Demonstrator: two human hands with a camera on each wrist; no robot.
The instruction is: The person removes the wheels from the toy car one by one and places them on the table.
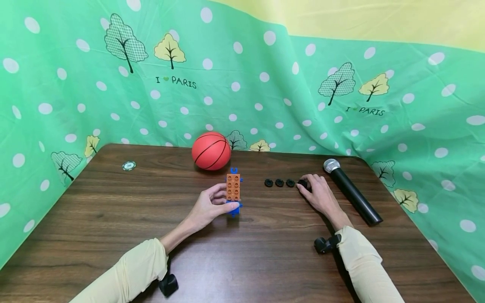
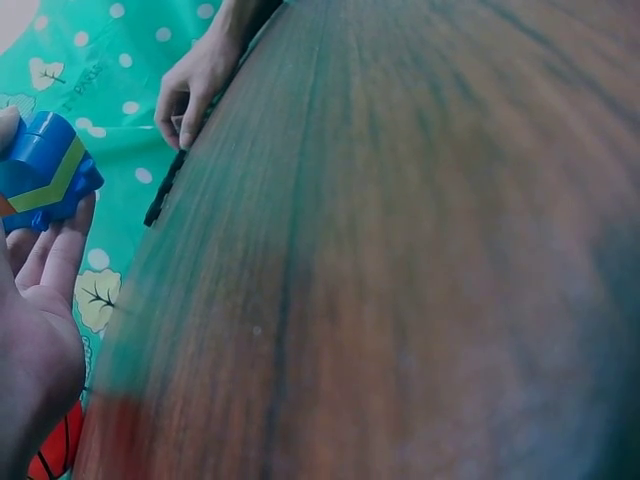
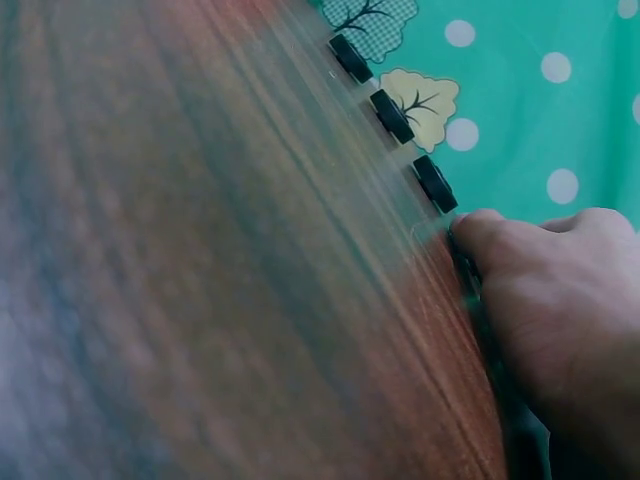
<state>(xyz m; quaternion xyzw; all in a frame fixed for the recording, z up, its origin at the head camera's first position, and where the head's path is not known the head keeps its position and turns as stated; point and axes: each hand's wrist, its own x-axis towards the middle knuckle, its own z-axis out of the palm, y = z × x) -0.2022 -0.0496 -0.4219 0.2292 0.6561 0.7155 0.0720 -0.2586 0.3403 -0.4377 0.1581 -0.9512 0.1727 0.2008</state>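
My left hand point(image 1: 206, 208) grips a toy car body point(image 1: 233, 187) made of orange and blue building-block parts, its studded orange side facing the head camera. In the left wrist view, its blue end point(image 2: 45, 170) with a yellow-green stripe shows between the thumb and fingers. My right hand point(image 1: 321, 195) is lowered to the table, thumb and fingers pinching a small black toy wheel point(image 1: 302, 183) at the right end of a row. Several more black wheels point(image 1: 279, 183) lie to its left; three of them point(image 3: 391, 116) show in the right wrist view, where the pinched one is hidden.
A red basketball point(image 1: 211, 151) sits at the back of the brown wooden table point(image 1: 113, 219). Right of my right hand lies a black microphone point(image 1: 354, 191) with a silver head. A poker chip point(image 1: 129, 166) lies far left. A green patterned cloth point(image 1: 250, 54) hangs behind the table.
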